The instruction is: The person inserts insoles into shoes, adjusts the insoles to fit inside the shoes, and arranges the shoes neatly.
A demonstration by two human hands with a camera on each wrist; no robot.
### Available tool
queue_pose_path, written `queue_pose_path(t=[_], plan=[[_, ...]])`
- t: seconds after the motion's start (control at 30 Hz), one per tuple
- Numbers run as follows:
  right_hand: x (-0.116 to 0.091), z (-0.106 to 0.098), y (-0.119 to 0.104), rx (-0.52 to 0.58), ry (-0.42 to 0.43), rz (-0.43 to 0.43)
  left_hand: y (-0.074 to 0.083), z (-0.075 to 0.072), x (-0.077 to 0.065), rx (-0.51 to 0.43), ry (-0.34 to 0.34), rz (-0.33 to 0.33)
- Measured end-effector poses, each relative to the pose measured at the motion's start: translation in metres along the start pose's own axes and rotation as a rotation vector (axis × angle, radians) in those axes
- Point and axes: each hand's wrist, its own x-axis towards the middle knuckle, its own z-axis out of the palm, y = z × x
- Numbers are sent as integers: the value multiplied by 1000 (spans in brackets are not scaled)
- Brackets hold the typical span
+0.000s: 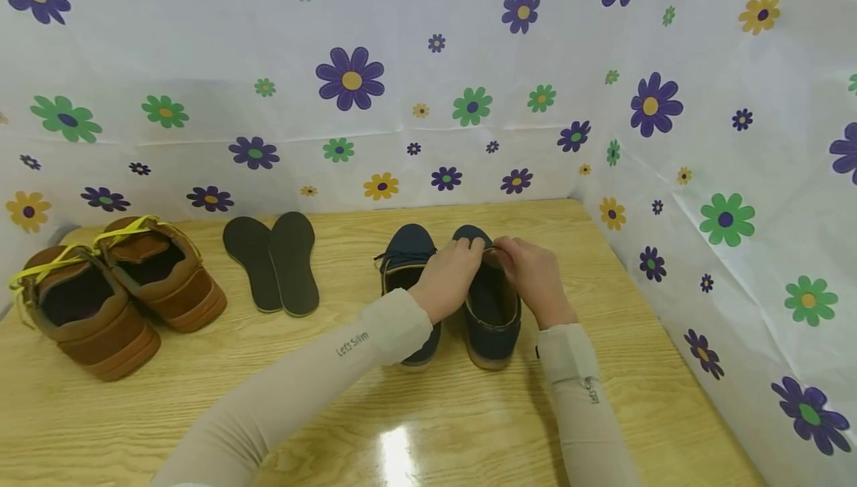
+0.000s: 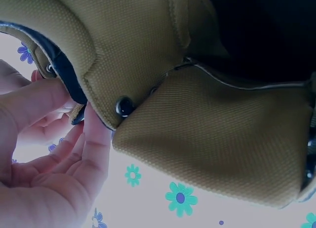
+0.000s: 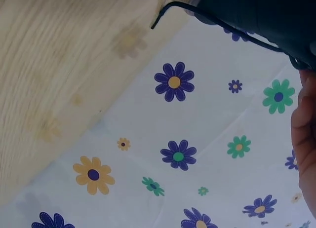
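Note:
Two navy lace-up shoes stand side by side on the wooden table, toes pointing away from me. At the front of the right shoe's (image 1: 493, 338) opening, my left hand (image 1: 450, 276) and right hand (image 1: 538, 276) pinch the edges of its flaps from either side. In the left wrist view, my left thumb and fingers hold an edge by the tan woven lining (image 2: 212, 134), near a dark round eyelet (image 2: 125, 106). A dark lace (image 3: 222, 26) trails along the shoe's side in the right wrist view. The left shoe (image 1: 410, 240) is partly hidden behind my left hand and sleeve.
Two black insoles (image 1: 294, 268) lie overlapping left of the navy shoes. A pair of brown shoes (image 1: 107, 342) with yellow laces (image 1: 50, 264) stands at the far left. Flower-patterned white sheeting (image 1: 428, 85) walls off the back and right side of the table (image 1: 335, 398).

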Motion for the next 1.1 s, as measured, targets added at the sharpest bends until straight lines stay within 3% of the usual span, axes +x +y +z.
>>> queue_pose_path(t=[0.37,0.9,1.1], plan=[[-10,-8,-3,56,-151,87,0,0,-3,-12,1,-13],[-18,-6,-5,50,-102,60,4,-8,-9,-9,-22,-27],[-19,-8,-6,63,-97,66,4,-15,-10,-41,-63,-67]])
